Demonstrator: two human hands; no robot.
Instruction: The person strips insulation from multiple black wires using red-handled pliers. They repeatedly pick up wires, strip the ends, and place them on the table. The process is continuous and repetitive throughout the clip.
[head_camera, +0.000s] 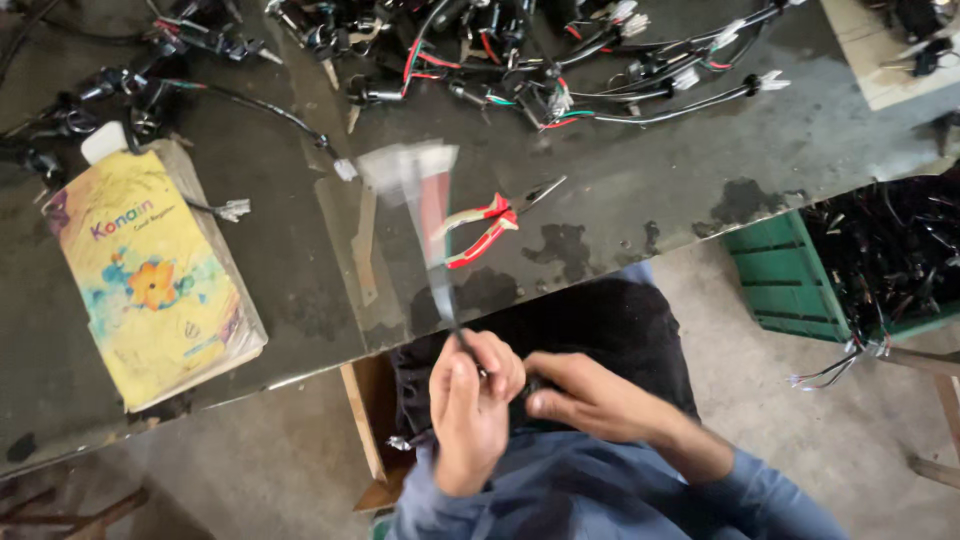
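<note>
Wire harness (425, 195), blurred, rises from the left hand (468, 410), whose fingers pinch its cable; the right hand (585, 400) closes beside. Its swinging connector could snag the pliers (490, 225).

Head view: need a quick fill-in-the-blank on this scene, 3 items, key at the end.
1. The pliers on the table have ____ and cream handles.
2. The notebook with the flower cover lies on the ____ side of the picture.
3. The crate beside the table is ____ in colour.

Missing words: red; left; green
</note>
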